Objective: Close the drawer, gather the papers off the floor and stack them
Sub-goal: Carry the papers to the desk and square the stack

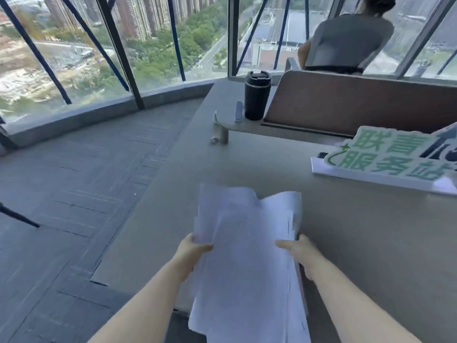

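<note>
An uneven bundle of white papers (247,243) is held over the near edge of the grey desk (358,243). My left hand (191,251) grips the bundle's left edge, thumb on top. My right hand (300,252) grips its right edge. The sheets are fanned and misaligned, their far ends over the desk top and their near ends hanging toward me. No drawer is in view.
A black lidded cup (257,95) and a small stapler (238,111) stand on a raised shelf at the back. A green-and-white sign (385,157) lies at the right. A person (346,40) sits beyond the brown divider (358,105). Grey carpet (74,194) lies left, bounded by windows.
</note>
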`<state>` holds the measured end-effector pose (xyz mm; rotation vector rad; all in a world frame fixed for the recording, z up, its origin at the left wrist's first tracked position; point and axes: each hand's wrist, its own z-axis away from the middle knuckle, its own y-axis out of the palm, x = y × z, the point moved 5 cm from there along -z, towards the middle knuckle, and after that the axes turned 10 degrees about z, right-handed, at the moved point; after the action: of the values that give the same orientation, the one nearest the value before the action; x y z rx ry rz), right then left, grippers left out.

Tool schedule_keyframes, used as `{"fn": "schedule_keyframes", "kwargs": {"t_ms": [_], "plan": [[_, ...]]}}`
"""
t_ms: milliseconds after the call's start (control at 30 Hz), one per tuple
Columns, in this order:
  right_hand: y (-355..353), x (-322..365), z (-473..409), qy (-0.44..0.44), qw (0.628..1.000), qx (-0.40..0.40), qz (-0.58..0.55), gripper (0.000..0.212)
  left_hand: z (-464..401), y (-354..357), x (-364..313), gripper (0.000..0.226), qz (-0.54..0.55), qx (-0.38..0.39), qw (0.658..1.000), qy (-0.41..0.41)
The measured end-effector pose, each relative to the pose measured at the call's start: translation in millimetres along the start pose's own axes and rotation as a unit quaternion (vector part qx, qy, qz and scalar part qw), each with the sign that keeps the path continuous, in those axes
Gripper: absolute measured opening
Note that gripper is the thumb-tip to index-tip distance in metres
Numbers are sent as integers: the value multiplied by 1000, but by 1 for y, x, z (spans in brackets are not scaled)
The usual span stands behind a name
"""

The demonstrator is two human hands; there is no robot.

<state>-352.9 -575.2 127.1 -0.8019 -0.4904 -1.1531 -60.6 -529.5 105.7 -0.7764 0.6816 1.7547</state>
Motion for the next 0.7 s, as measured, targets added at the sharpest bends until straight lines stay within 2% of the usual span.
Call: {"fn": "schedule_keyframes", "kwargs": {"t_ms": [67,133,200,300,367,433,500,567,600,633,700], "plan": [[-9,-12,-21,17,999,-28,-11,46,-19,10,3,46,-28,-46,998,19],[-12,-15,-38,15,998,-50,-28,42,-36,21,-5,33,-24,-59,997,42],[-12,-13,-45,16,996,-66,-50,40,-50,34,-19,31,19,-29,998,57],[-16,-3,-47,21,994,-79,-72,48,-66,44,-32,43,38,39,998,30],[-14,6,-47,23,996,-61,-62,39,-74,43,-34,52,8,79,997,-6],[-10,9,-52,34,998,-31,-31,38,-76,48,-32,54,-16,152,986,-73],[-1,13,-58,38,999,-9,-7,49,-81,54,-32,53,-20,185,977,-103],[4,13,-65,30,999,-11,-26,68,-89,58,-34,55,-21,177,979,-95],[5,12,-66,32,999,-20,-36,70,-92,59,-37,56,-21,172,981,-83],[5,12,-67,37,998,-19,-52,61,-94,58,-40,56,-16,164,984,-68],[7,21,-64,18,996,6,-84,26,-98,55,-49,54,4,143,989,-41]]}}
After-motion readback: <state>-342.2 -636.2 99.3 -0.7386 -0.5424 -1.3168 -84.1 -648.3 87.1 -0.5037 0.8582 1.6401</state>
